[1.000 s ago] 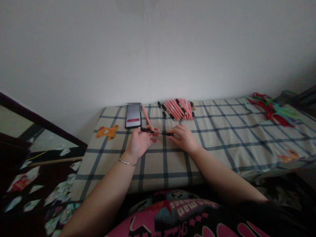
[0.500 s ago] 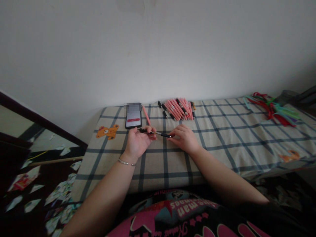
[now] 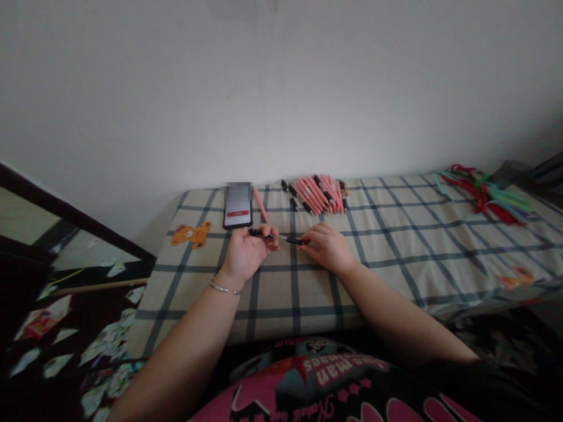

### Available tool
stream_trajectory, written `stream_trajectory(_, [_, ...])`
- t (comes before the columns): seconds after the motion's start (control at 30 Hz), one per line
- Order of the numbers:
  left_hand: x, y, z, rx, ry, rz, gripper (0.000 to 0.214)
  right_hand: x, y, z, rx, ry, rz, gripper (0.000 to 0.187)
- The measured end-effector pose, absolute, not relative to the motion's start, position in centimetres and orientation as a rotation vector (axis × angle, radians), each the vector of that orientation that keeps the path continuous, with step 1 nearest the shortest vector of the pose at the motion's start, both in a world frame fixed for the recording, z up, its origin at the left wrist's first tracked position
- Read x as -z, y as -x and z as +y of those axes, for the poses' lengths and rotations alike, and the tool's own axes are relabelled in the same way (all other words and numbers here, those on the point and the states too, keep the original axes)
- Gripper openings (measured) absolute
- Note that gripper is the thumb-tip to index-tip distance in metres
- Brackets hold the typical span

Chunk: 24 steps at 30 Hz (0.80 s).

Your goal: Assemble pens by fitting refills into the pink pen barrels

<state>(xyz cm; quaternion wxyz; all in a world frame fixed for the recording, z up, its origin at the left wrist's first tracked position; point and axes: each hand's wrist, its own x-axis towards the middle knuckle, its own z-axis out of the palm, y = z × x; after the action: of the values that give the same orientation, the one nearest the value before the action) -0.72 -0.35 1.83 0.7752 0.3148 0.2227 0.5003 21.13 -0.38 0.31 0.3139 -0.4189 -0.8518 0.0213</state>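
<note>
My left hand (image 3: 246,252) is closed around the left end of a thin black pen (image 3: 278,237), palm turned up. My right hand (image 3: 328,246) pinches the pen's right end with its fingertips. Both hands hover just above a checked bed sheet (image 3: 396,246). Behind them, near the wall, lies a pile of pink and black pens (image 3: 317,194). A single pink pen (image 3: 261,205) lies beside a phone (image 3: 238,205) with a lit screen.
A bundle of red and green strips (image 3: 486,192) lies at the sheet's far right. An orange bear print (image 3: 190,234) marks the sheet at left. A dark frame (image 3: 65,214) and scattered paper scraps (image 3: 61,337) fill the floor to the left. A white wall rises behind.
The hands and the black pen have hardly shifted; the left hand's fingers have curled a little tighter round the pen's left end.
</note>
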Motion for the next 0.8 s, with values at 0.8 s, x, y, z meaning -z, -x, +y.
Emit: stream_trajectory(0.8, [-2.02, 0.53, -0.43, -1.135, -0.683, 0.539, 0.028, 0.01, -21.01, -0.04, -0.143, 1.152, -2.314, 0.014])
